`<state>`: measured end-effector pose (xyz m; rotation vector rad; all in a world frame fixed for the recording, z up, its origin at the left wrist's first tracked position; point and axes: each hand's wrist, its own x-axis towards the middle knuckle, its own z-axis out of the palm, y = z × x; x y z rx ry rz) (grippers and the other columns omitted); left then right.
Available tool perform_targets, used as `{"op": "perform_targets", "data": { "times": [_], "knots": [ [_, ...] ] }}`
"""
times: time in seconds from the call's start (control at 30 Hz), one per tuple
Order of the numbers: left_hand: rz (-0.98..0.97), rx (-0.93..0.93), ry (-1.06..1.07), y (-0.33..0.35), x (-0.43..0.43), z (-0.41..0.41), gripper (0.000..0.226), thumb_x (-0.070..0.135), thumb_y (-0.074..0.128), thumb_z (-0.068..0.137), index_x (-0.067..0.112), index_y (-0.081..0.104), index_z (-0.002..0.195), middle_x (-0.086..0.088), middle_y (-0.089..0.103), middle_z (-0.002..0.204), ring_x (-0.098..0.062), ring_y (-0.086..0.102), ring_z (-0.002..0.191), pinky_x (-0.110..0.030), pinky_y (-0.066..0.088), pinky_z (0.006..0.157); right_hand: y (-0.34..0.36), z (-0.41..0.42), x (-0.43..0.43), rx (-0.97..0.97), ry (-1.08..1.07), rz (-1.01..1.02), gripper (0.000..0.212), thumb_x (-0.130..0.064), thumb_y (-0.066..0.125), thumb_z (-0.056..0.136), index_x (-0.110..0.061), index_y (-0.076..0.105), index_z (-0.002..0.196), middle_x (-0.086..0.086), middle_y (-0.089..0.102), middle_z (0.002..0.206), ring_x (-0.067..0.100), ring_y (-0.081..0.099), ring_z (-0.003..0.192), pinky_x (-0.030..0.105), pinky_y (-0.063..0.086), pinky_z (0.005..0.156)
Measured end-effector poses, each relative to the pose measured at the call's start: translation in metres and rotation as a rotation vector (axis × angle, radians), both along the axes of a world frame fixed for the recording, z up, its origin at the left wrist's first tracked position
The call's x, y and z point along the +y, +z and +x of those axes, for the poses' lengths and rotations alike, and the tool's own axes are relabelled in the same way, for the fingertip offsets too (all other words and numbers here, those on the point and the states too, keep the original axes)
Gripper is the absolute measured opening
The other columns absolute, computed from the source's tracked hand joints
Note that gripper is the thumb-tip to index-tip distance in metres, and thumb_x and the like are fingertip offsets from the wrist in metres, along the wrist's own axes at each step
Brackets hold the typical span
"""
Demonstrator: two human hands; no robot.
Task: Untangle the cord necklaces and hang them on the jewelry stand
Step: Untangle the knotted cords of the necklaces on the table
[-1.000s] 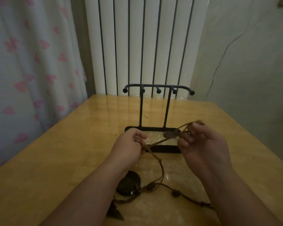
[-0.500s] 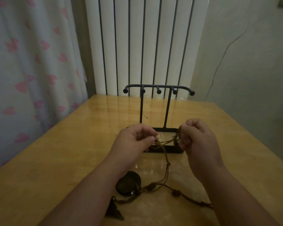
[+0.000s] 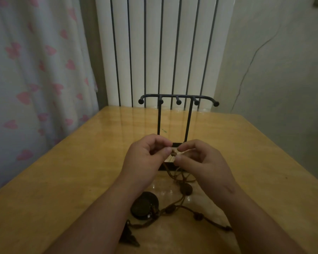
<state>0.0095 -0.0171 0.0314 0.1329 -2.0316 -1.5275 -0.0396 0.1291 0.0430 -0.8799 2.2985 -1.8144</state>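
Note:
A black jewelry stand with several ball-tipped hooks stands mid-table, nothing hanging on it. In front of its base, my left hand and my right hand meet fingertip to fingertip, both pinching a knot of brown cord necklace. The cords trail down from the knot to a tangle on the table with beads, a round dark pendant and a small oval bead. A dark pointed pendant lies beside my left forearm.
The wooden table is glossy. A white radiator stands behind its far edge, a curtain with pink hearts hangs to the left, and a bare wall with a thin cable is to the right.
My hands have come together over the stand's base. The taut cord span between them has collapsed to a single knot pinched by both, and a loop with an oval bead now hangs slack below.

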Motion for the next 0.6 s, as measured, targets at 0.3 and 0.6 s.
{"op": "perform_targets", "data": {
  "times": [0.3, 0.6],
  "knots": [
    [-0.065, -0.112, 0.000, -0.001, 0.000, 0.000, 0.016, 0.021, 0.059, 0.096, 0.034, 0.068, 0.096, 0.011, 0.064, 0.091, -0.003, 0.059, 0.088, -0.018, 0.043, 0.070, 0.004, -0.004, 0.005, 0.098, -0.093, 0.095, 0.011, -0.026, 0.060, 0.092, -0.032, 0.068, 0.090, -0.013, 0.072, 0.080, 0.001, 0.067, 0.078, 0.026, 0.056, 0.074],
    [0.012, -0.086, 0.124, 0.002, -0.003, 0.001, 0.011, 0.027, 0.058, 0.096, 0.030, 0.068, 0.094, 0.005, 0.066, 0.073, -0.001, 0.063, 0.068, -0.010, 0.046, 0.053, 0.015, -0.004, 0.016, -0.179, 0.074, 0.090, 0.017, -0.017, 0.057, 0.092, -0.017, 0.072, 0.085, 0.000, 0.064, 0.066, 0.007, 0.049, 0.054, 0.021, 0.039, 0.053]
  ]
}}
